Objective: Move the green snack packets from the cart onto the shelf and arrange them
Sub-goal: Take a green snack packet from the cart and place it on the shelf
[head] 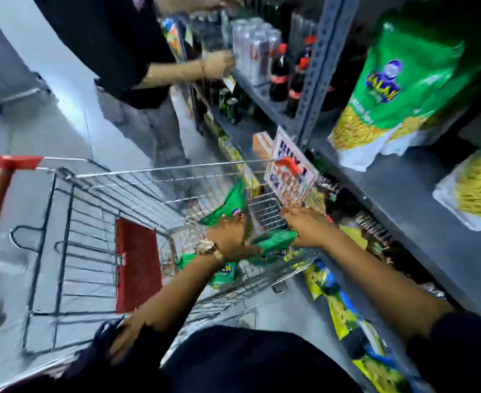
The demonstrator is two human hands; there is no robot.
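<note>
Both my hands reach down into the wire cart [97, 177]. My left hand [229, 236], with a watch on the wrist, is shut on a green snack packet [229, 207] that sticks up out of the basket. My right hand [304, 225] grips another green packet [276, 241] lying lower in the cart. More green packets [225, 275] lie at the cart's bottom. On the grey shelf [398, 188] at the right stand green packets [398, 89] with a yellow snack picture, and another one [477, 188] near the right edge. The picture is blurred.
A person in dark clothes [114, 46] stands beyond the cart, a hand at the drinks shelf with cola bottles [279, 72] and cans. A "BUY 1" sign [290, 165] hangs on the shelf edge. Yellow-green packets [338, 302] fill the lower shelf. The cart's red child-seat flap [137, 265] is at left.
</note>
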